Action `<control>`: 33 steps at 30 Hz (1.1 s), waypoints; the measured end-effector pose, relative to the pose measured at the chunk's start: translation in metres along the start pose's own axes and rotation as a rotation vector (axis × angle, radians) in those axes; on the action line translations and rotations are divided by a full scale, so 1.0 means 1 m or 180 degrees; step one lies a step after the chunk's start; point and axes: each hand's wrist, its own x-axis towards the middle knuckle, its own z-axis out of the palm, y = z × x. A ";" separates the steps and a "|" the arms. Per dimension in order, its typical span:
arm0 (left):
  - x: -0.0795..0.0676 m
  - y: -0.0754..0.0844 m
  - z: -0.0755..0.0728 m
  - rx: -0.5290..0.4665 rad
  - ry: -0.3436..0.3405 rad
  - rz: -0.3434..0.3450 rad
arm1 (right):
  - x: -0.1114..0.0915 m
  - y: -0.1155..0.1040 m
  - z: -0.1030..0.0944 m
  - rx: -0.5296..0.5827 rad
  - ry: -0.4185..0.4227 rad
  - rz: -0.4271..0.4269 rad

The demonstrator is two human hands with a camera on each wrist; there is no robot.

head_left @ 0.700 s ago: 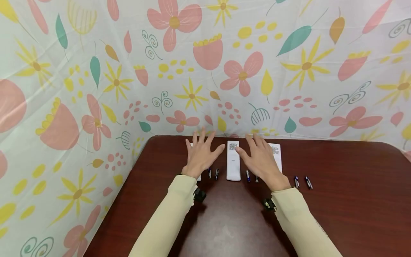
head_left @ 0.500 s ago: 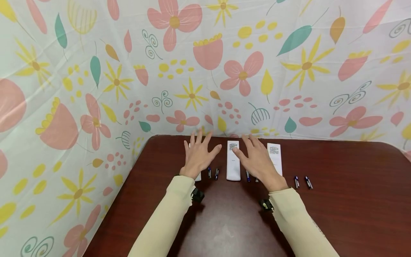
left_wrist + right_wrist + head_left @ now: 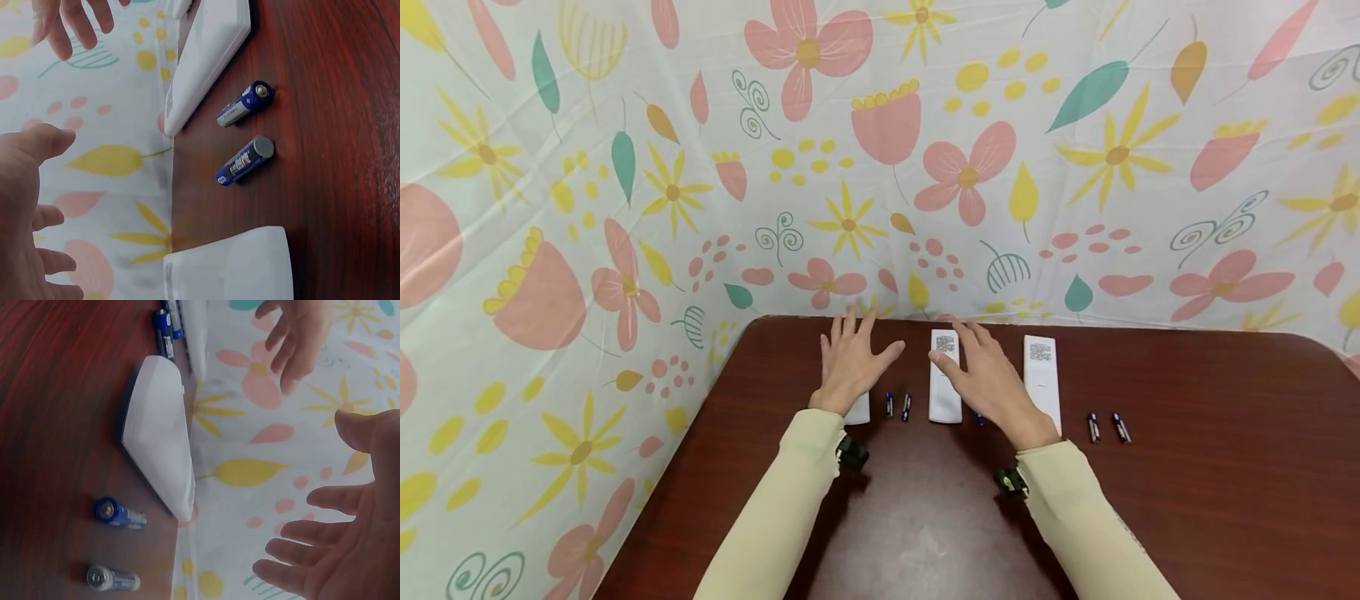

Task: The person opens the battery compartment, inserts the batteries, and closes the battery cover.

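Three white remote controls lie apart in a row on the table: a left remote point(image 3: 859, 408), a middle remote point(image 3: 945, 392) and a right remote point(image 3: 1041, 379). Printed labels show on the middle and right ones. My left hand point(image 3: 848, 367) hovers over the left remote, fingers spread, and covers much of it. Between the middle and right remotes hangs my right hand point(image 3: 988, 379), its thumb overlapping the middle remote in the head view. Neither hand holds anything. Two blue-and-silver batteries point(image 3: 245, 161) lie between the left and middle remotes. Two more batteries point(image 3: 122, 512) lie below my right hand.
A further pair of batteries point(image 3: 1093, 427) lies right of the right remote. The dark red wooden table point(image 3: 1225, 483) ends at the back against a flower-printed cloth point(image 3: 1060, 208), which also hangs along the left side.
Both hands have drifted left, still spread and holding nothing. The right remote has come out from behind my right hand. Remotes and batteries have stayed in place.
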 end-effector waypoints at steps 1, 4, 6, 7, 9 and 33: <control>0.000 -0.001 0.000 0.0001 0.0005 -0.0016 | 0.000 -0.001 0.001 0.0024 0.0011 -0.0035; 0.001 -0.005 0.000 0.0031 -0.0002 -0.0062 | 0.001 -0.003 0.004 0.0079 0.0025 -0.0139; 0.002 -0.007 -0.001 0.0066 -0.0019 -0.0089 | 0.003 -0.005 0.007 0.0096 0.0021 -0.0184; 0.002 -0.008 -0.001 0.0079 -0.0024 -0.0101 | 0.003 -0.006 0.008 0.0104 0.0014 -0.0196; 0.004 -0.009 -0.002 0.0075 -0.0023 -0.0114 | 0.004 -0.007 0.009 0.0113 0.0002 -0.0214; 0.012 -0.023 -0.004 0.0037 -0.0104 -0.0713 | 0.013 -0.013 0.016 0.0304 -0.0212 -0.0227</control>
